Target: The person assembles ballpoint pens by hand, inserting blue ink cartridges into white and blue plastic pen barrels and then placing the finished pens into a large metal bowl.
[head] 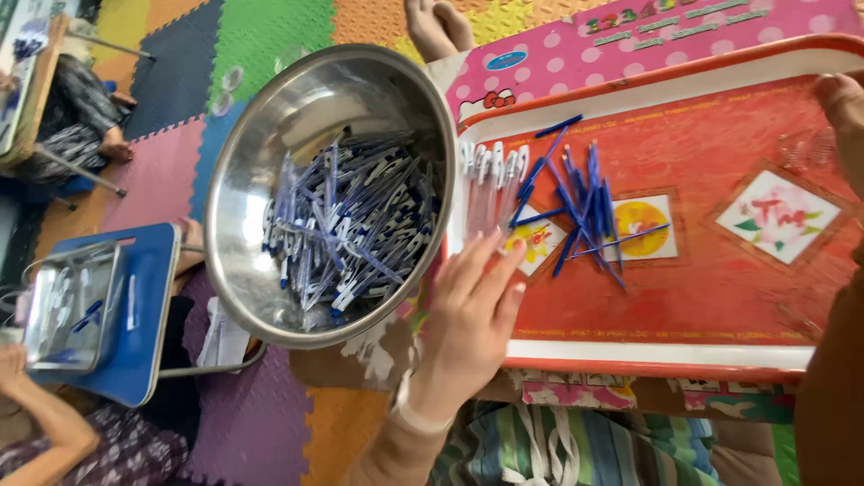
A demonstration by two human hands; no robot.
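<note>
A red tray (720, 306) with a white rim is seen from above, and everything else is placed against it. On its left part a row of clear pen barrels (490, 180) with white clips is laid side by side, and just right of these a loose heap of blue refills (580, 202) is spread across the tray's middle. The left hand (468, 315) is laid over the tray's near-left edge, palm down, fingers stretched out and slightly spread, the fingertips resting just below the pen barrels; nothing is pinched in it. The right hand (841, 112) is seen only in part at the tray's far-right corner, resting on the rim; whether its fingers are spread or curled cannot be told. Touching the tray's left edge, a large steel bowl (261, 198) is tilted and filled with many finished pens (351, 234). Beyond the tray a pink dotted board (648, 45) is laid. Well left of the tray, a small blue table (148, 306) bearing a metal tray (67, 310) is attended by another person's arm (40, 423). Coloured foam mats (180, 135) cover the floor.
</note>
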